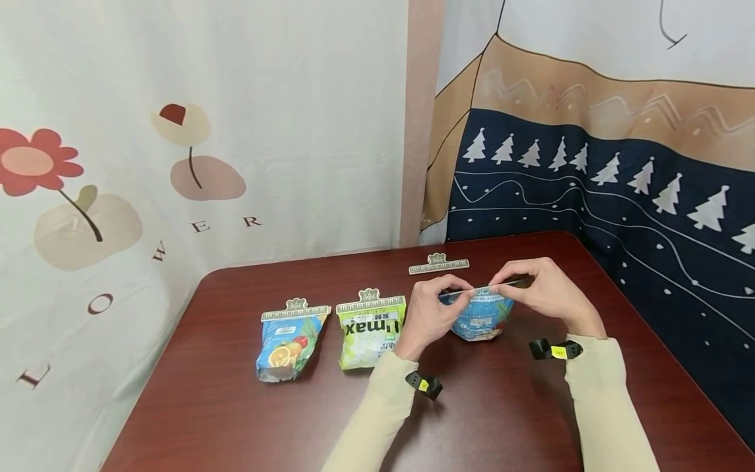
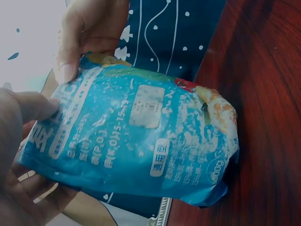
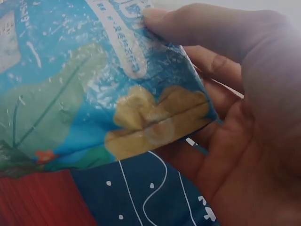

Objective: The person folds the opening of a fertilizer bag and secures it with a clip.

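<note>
Both hands pinch the top edge of a blue plastic bag (image 1: 480, 316) printed with fruit and white lettering. My left hand (image 1: 429, 308) grips its left corner, thumb on the near face and fingers behind. At the other corner my right hand (image 1: 545, 288) holds the bag the same way. In the left wrist view the bag's printed face (image 2: 127, 136) slopes down, its bottom end near the dark red table (image 2: 268, 141). The right wrist view shows a yellow flower print (image 3: 160, 117) close to the right hand's fingers.
A loose ruler-patterned clip (image 1: 439, 265) lies behind the hands near the table's back edge. Left of the hands lie a green bag (image 1: 367, 341) and another blue bag (image 1: 289, 347), each with such a clip on top. Printed curtains (image 1: 318, 131) hang behind the table.
</note>
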{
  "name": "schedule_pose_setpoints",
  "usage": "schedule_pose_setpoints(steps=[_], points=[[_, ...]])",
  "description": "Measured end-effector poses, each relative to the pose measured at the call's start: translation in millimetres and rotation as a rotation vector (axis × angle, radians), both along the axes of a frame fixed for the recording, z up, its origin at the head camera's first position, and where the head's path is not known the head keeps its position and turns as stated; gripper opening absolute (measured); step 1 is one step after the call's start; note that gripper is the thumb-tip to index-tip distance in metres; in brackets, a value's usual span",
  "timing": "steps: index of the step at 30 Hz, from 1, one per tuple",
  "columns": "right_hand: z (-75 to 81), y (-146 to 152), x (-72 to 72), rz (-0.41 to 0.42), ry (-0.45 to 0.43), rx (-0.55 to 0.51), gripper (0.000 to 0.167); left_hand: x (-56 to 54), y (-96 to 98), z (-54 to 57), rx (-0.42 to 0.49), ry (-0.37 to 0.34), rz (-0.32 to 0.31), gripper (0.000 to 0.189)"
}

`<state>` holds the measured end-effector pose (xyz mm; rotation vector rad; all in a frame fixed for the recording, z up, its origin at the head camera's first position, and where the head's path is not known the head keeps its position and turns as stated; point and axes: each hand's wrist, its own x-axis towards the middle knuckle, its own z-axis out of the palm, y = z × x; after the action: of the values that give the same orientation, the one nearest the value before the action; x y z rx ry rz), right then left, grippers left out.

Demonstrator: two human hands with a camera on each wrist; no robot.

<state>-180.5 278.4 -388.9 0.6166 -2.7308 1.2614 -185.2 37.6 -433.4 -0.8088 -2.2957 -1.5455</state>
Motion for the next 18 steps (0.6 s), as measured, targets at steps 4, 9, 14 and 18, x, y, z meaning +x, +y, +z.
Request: schedule_pose_setpoints(steps=[4,9,14,18], points=[[1.8,3.9,1.9,-0.035,-0.035,0.009,0.009,-3.1,-6.6,0.1,0.030,-0.061,-0.025,0.005],[-1.1,10.1,0.4,-0.061,-0.019,0.016,0.007,-6.0,-14.3,0.7,0.057,-0.080,-0.062,0.003],[-3.3,11.3,-1.5,-0.066,0.024,0.027,0.004,-6.1,-14.2,1.3,0.046,-0.071,-0.047,0.005],[-2.9,11.0,-1.3,-0.082,0.000,0.012,0.004,-6.7,-14.1,1.4,0.042,-0.074,-0.039,0.008]])
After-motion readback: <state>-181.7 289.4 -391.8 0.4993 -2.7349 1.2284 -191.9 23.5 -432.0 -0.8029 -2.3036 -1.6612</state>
